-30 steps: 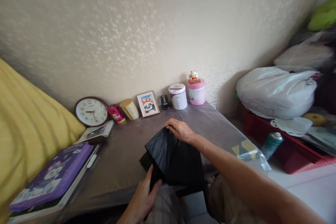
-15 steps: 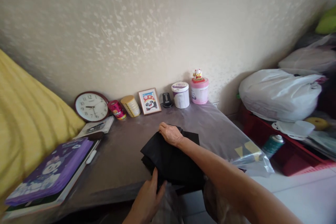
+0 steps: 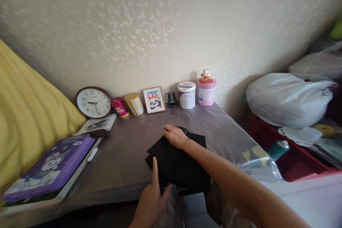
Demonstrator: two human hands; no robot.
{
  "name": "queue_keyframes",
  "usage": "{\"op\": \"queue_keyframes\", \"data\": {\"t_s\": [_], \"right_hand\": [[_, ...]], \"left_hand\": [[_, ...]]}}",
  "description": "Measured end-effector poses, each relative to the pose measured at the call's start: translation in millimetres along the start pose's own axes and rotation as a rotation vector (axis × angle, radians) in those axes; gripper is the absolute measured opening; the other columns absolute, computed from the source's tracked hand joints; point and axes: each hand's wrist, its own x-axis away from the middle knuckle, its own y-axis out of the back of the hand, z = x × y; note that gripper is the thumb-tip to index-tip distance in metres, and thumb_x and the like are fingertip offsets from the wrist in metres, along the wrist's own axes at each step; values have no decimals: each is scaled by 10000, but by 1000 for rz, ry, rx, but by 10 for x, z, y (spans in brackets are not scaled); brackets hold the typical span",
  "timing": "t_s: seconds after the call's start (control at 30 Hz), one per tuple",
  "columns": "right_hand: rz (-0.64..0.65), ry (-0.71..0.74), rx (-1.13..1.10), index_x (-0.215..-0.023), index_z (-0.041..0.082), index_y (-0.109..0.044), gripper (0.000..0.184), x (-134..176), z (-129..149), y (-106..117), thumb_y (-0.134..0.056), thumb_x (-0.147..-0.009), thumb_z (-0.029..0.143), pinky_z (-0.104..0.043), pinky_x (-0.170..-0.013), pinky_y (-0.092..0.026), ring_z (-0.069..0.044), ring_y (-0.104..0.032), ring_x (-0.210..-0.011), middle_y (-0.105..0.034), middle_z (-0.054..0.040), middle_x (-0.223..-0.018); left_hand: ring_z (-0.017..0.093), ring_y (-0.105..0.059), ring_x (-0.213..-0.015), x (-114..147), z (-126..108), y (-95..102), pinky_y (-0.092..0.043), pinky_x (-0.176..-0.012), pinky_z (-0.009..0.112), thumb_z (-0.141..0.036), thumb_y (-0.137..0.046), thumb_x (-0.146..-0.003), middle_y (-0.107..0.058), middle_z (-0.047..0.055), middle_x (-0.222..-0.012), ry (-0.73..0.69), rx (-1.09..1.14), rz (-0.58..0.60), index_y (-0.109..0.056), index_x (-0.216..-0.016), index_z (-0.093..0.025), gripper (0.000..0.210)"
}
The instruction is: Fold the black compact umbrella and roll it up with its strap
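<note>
A black folding umbrella [image 3: 184, 164], its loose cloth panels flared and layered, lies across the front edge of the table between my hands. My right hand [image 3: 175, 136] is closed over its far end, where a dark rounded part [image 3: 183, 130] shows beside the knuckles. At the near side, my left hand [image 3: 153, 196] grips a dark part under the cloth between thumb and palm. Its index finger points straight up along the panel's left edge. The other fingers of that hand are hidden.
Along the wall stand a clock [image 3: 93, 102], a pink can [image 3: 119, 107], a yellow tin [image 3: 134, 104], a picture frame [image 3: 154, 100] and two tubs [image 3: 186, 95]. A purple folder [image 3: 48, 167] lies left. Right of the table are a red bin [image 3: 299, 160] and a white bag [image 3: 290, 98].
My left index finger has straightened upward from its bent position on the cloth. My right hand stays at the far end. The view has shifted slightly.
</note>
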Motion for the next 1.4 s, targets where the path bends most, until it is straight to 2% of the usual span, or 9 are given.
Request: {"op": "queue_keyframes", "data": {"t_s": [0.13, 0.3, 0.4, 0.63, 0.77, 0.9, 1.07, 1.23, 1.4], "right_hand": [[27, 4, 13, -950, 169, -617, 270, -18, 8, -15, -351, -926, 209, -283, -748, -464, -187, -494, -948, -511, -94, -1102], [76, 14, 18, -965, 165, -613, 267, -37, 15, -11, -351, -921, 190, -282, -745, -465, -186, -502, -932, -519, -97, -1066], [82, 14, 17, -950, 162, -617, 269, -37, 15, -15, -351, -922, 193, -283, -749, -462, -186, -508, -923, -531, -97, -1031], [38, 11, -15, -956, 174, -593, 235, -23, 6, 52, -371, -930, 244, -244, -751, -439, -150, -547, -890, -551, -73, -1015], [-84, 99, -58, -938, 174, -580, 286, 95, 15, 212, -323, -949, 300, -248, -765, -423, -140, -549, -860, -571, -62, -962], [-119, 193, -128, -874, 163, -588, 321, 320, 27, 324, -328, -945, 338, -271, -794, -412, -148, -542, -830, -599, -63, -852], [-83, 238, -176, -942, 162, -615, 256, 454, -99, 198, -402, -924, 303, -306, -851, -404, -165, -541, -934, -640, -77, -973], [-51, 99, -139, -1063, 171, -604, 268, 309, -395, 15, -402, -927, 281, -326, -947, -360, -169, -524, -1070, -611, -73, -1146], [7, -197, -72, -1046, 166, -598, 281, 234, -588, 56, -369, -938, 286, -311, -911, -384, -169, -571, -1004, -647, -81, -1051]], "left_hand": [[214, -620, -978, -1, 6, 14, -441, -779, 273, -350, -341, -889, -601, 151, -1171, -76, -1, 17, 113, -1417, -163, 721], [205, -643, -842, -25, 61, 12, -456, -735, 295, -292, -294, -897, -664, 95, -1008, -204, -105, 67, -94, -1426, -272, 567], [204, -634, -873, -37, 70, 8, -456, -763, 301, -280, -305, -891, -652, 92, -1036, -221, -97, 38, -154, -1416, -288, 547], [230, -644, -851, -54, 70, 2, -461, -730, 310, -308, -279, -906, -658, 136, -1014, -174, -148, 47, -123, -1428, -231, 550], [214, -654, -756, -47, 70, 4, -449, -667, 270, -321, -280, -909, -687, 112, -887, -134, -170, 58, -109, -1429, -215, 558], [202, -647, -835, -40, 67, -3, -442, -723, 260, -325, -293, -903, -677, 113, -964, -133, -124, 46, -106, -1430, -214, 570], [216, -649, -825, -48, 76, -16, -448, -721, 288, -334, -268, -909, -667, 139, -1001, -131, -110, 42, -30, -1434, -180, 596], [228, -644, -884, -37, 72, -18, -449, -737, 299, -333, -288, -903, -655, 142, -1053, -113, -110, 33, -49, -1435, -183, 602], [239, -648, -863, -35, 84, -29, -451, -723, 313, -346, -287, -903, -664, 142, -1031, -95, -126, 28, -73, -1435, -182, 596]]}}
